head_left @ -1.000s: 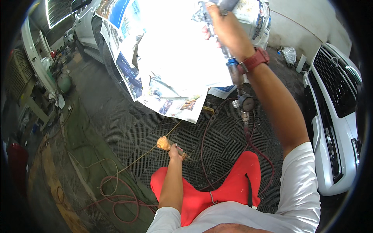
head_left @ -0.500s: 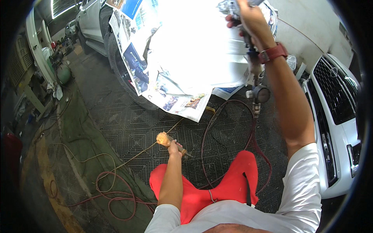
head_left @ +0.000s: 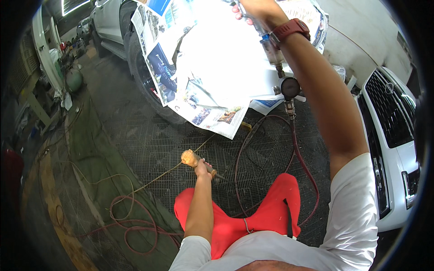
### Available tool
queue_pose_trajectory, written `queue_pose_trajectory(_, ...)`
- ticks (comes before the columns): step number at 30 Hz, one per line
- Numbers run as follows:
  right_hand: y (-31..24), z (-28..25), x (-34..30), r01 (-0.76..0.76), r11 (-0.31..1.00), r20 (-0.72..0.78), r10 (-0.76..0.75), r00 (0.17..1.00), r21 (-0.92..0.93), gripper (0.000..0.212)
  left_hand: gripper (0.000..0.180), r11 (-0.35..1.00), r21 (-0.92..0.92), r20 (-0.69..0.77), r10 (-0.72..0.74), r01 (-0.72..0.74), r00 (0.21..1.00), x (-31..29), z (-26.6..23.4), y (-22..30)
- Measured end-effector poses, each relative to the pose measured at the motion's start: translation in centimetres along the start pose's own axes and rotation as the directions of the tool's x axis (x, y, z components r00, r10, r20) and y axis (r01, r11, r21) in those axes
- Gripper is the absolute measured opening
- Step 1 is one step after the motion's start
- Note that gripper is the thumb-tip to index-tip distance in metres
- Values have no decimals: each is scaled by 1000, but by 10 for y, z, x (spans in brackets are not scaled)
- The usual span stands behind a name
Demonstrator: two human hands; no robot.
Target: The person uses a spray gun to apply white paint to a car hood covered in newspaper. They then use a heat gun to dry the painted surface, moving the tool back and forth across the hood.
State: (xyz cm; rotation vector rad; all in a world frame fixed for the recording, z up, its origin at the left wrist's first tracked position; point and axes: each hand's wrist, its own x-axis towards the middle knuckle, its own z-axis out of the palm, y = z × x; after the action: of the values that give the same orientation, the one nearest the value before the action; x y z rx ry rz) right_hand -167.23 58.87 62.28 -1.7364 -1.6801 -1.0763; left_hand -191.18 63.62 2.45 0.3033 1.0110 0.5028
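Observation:
My right hand (head_left: 258, 12) is raised at the top, closed around the handle of a spray gun (head_left: 258, 28); the gun's front is cut off by the picture's upper edge. Below its handle hang a filter, a round pressure gauge (head_left: 289, 86) and a dark red air hose (head_left: 296, 140). The gun is before a white car body panel (head_left: 221, 58), washed out by glare and masked with newspaper sheets (head_left: 212, 116). My left hand (head_left: 203, 169), held low over my left thigh, is wrapped around a corded handheld tool with a round yellowish head (head_left: 189, 157).
A silver vehicle with a dark tyre (head_left: 138, 74) stands behind the newspaper. On the right is a white car front with a black grille (head_left: 389, 108). Coiled hoses (head_left: 135, 226) and a green mat (head_left: 97, 158) lie on the left, beside dark grid floor tiles (head_left: 149, 149).
My right hand and the spray gun have moved left and up, and the gauge has swung slightly up and left with them. My left hand has stayed nearly still with its tool.

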Motion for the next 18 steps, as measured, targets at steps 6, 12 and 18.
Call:
queue_pose_trajectory(6,-85,-20,13,-569,794,157,547,822,215,36,13,999,-38,6,31,-31,999,3,3,-6)
queue_pose_trajectory(12,-74,24,-26,-534,823,237,489,840,194,50,13,997,-51,-33,54,-56,998,8,-13,11)
queue_pose_trajectory(18,-114,23,-127,-538,808,473,386,792,241,35,14,998,-63,-41,26,-29,999,7,-8,9)
